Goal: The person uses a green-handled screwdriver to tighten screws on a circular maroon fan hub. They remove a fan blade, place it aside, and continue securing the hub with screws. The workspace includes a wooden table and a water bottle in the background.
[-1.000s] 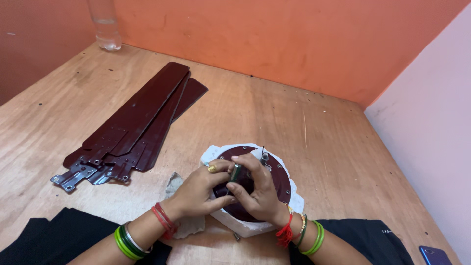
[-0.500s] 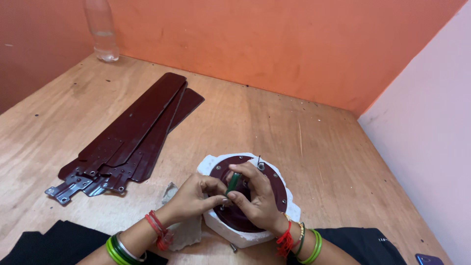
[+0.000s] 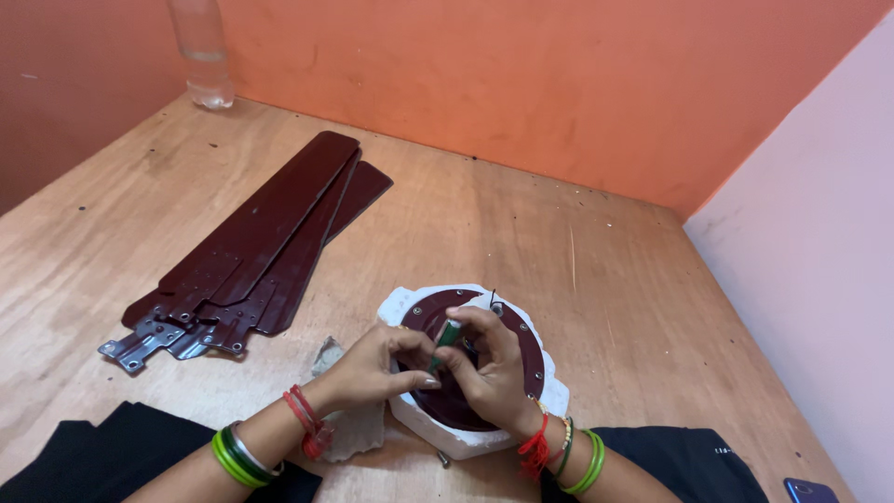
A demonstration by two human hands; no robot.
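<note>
A dark red round fan motor (image 3: 517, 359) rests in a white foam cradle (image 3: 402, 307) on the wooden table. My right hand (image 3: 494, 373) grips a green-handled screwdriver (image 3: 445, 340), held nearly upright over the motor's centre. My left hand (image 3: 377, 368) lies against the motor's left side, fingertips touching the screwdriver's lower part. The tool's tip is hidden by my fingers. Both wrists wear green and red bangles.
Several dark red fan blades (image 3: 261, 247) with metal brackets lie stacked at the left. A clear bottle (image 3: 203, 51) stands in the far left corner. A grey rag (image 3: 349, 428) lies near my left wrist; a screw (image 3: 441, 457) lies by the foam. Orange walls enclose the table.
The camera has tilted down slightly. My hands stay over the motor; the screwdriver has turned a little more upright between them.
</note>
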